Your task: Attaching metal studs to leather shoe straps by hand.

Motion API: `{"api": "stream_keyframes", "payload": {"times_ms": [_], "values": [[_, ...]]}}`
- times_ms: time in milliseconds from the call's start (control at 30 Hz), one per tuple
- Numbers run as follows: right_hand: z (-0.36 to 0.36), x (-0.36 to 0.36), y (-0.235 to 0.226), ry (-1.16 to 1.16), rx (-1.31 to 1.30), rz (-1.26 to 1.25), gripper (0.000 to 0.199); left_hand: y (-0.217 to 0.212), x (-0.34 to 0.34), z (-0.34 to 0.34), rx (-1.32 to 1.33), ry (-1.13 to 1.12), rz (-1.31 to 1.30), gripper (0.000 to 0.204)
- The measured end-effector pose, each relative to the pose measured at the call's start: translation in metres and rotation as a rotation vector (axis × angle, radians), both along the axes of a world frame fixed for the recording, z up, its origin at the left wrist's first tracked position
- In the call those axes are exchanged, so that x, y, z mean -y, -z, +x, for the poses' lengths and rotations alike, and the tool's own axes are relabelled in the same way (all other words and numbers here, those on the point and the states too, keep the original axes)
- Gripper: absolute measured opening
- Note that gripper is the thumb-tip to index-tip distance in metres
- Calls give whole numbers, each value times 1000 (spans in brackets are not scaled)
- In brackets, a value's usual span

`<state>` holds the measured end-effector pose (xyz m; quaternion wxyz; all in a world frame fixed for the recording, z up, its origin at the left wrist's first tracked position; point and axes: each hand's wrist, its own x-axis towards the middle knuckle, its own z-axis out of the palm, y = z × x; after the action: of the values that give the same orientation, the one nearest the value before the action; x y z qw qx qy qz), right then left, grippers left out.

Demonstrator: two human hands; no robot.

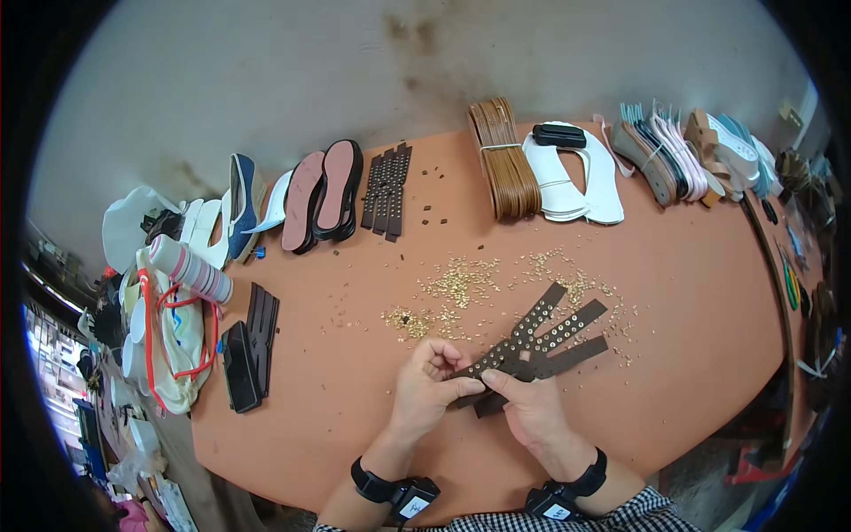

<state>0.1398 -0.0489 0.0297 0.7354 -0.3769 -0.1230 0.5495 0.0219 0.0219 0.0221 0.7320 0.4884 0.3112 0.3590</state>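
Dark brown straps point(567, 329) fan out between my hands in the front middle of the table. Two of them carry rows of small gold studs; another, nearest me, looks plain. My left hand point(424, 387) pinches the near left end of a studded strap between thumb and fingers. With its thumb on top, my right hand point(534, 410) grips the crossing straps from the right side. Its other fingers are mostly hidden underneath. Just beyond the straps, small gold studs point(459, 282) lie scattered in loose heaps.
Finished studded straps point(387, 191), pink-lined soles point(339, 191), a blue shoe point(241, 208), a tan strip bundle point(503, 160) and white cutouts point(605, 191) line the back edge. At left are plain dark strips point(260, 332), a black phone-like object point(239, 366) and a plastic bag point(182, 372).
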Motion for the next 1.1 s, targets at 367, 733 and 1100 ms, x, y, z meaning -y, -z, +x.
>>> {"api": "stream_keyframes", "payload": {"times_ms": [367, 733, 1100], "values": [[3, 1, -3, -55, 56, -22, 17, 2, -1, -4, 15, 5, 29, 37], [1, 2, -2, -70, 197, 9, 17, 1, -1, -7, 35, 1, -2, 35], [0, 4, -2, -93, 69, -3, 18, -5, -3, -11, -31, 50, 49, 29]]}}
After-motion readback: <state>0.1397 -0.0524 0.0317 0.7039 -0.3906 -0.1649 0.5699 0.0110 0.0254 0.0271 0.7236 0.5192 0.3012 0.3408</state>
